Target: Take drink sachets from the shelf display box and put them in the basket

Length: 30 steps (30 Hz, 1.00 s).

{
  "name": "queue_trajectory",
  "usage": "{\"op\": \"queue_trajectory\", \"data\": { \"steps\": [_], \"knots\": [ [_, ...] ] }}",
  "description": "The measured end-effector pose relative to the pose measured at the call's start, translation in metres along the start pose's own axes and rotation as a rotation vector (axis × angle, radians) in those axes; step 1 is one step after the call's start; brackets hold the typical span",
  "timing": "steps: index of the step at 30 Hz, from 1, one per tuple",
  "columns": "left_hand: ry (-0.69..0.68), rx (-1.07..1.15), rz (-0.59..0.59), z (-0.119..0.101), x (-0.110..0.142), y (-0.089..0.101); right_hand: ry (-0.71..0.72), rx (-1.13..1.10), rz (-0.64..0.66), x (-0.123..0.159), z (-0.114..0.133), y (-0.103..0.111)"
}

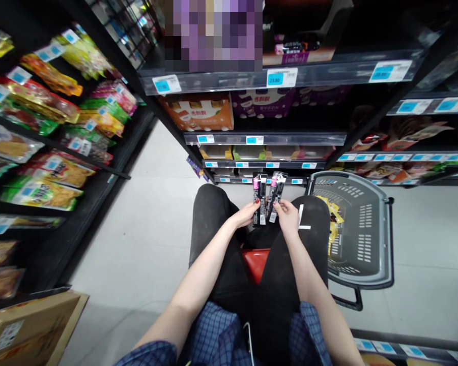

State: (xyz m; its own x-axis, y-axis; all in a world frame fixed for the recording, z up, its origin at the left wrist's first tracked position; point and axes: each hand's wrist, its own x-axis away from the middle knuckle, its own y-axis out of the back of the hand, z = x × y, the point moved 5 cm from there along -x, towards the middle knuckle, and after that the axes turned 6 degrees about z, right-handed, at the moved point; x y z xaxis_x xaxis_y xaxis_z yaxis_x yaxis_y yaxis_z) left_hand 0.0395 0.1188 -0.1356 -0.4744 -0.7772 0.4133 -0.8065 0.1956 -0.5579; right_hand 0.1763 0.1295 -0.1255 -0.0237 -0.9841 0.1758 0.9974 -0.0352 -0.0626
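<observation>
Above my knees I hold slim black packets with pink marks and pale print, one group in each hand. My left hand (247,213) is closed on the left black packets (259,195), its thumb on their near side. In my right hand (287,214) the right black packet (276,195) leans to the right, pinched near its lower end. The two groups stand side by side, their upper ends spread a little apart. How many packets overlap in each hand I cannot tell.
A grey shopping basket (374,223) with yellow packets (333,218) inside stands right of my knee. Shelves with boxed drinks (202,114) rise ahead. Bagged snacks (46,188) fill the left rack, and a cardboard box (34,325) sits at lower left. A red seat (256,264) shows beneath me.
</observation>
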Motion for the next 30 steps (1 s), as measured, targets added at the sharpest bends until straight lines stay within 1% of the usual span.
{"op": "queue_trajectory", "data": {
  "steps": [5,8,10,13,19,21,23,25,27,30],
  "knots": [
    [0.026,-0.052,0.015,0.004,0.002,-0.002,-0.041,0.017,0.155,0.001,-0.002,-0.013],
    [0.044,-0.08,0.049,0.005,0.003,-0.005,-0.067,0.039,0.181,0.003,-0.004,-0.014],
    [0.062,-0.102,0.08,0.005,0.003,-0.006,-0.067,0.051,0.163,0.004,-0.003,-0.011],
    [0.088,-0.155,0.121,0.003,0.004,-0.007,-0.047,0.047,0.098,0.003,-0.001,-0.005],
    [0.165,-0.277,0.221,-0.002,0.01,-0.007,-0.051,-0.048,-0.033,-0.005,-0.002,0.007],
    [0.163,-0.289,0.231,-0.005,0.013,-0.008,-0.044,-0.086,-0.07,-0.006,-0.003,0.01],
    [0.115,-0.29,0.203,-0.011,0.015,-0.006,-0.029,-0.127,-0.12,-0.006,-0.002,0.014],
    [0.042,-0.281,0.149,-0.018,0.016,-0.002,-0.009,-0.176,-0.178,-0.005,-0.001,0.018],
    [-0.022,-0.258,0.084,-0.023,0.015,0.005,0.006,-0.23,-0.223,-0.004,0.001,0.021],
    [-0.124,-0.199,-0.044,-0.029,0.012,0.017,0.014,-0.294,-0.25,-0.004,0.004,0.024]
  ]
}}
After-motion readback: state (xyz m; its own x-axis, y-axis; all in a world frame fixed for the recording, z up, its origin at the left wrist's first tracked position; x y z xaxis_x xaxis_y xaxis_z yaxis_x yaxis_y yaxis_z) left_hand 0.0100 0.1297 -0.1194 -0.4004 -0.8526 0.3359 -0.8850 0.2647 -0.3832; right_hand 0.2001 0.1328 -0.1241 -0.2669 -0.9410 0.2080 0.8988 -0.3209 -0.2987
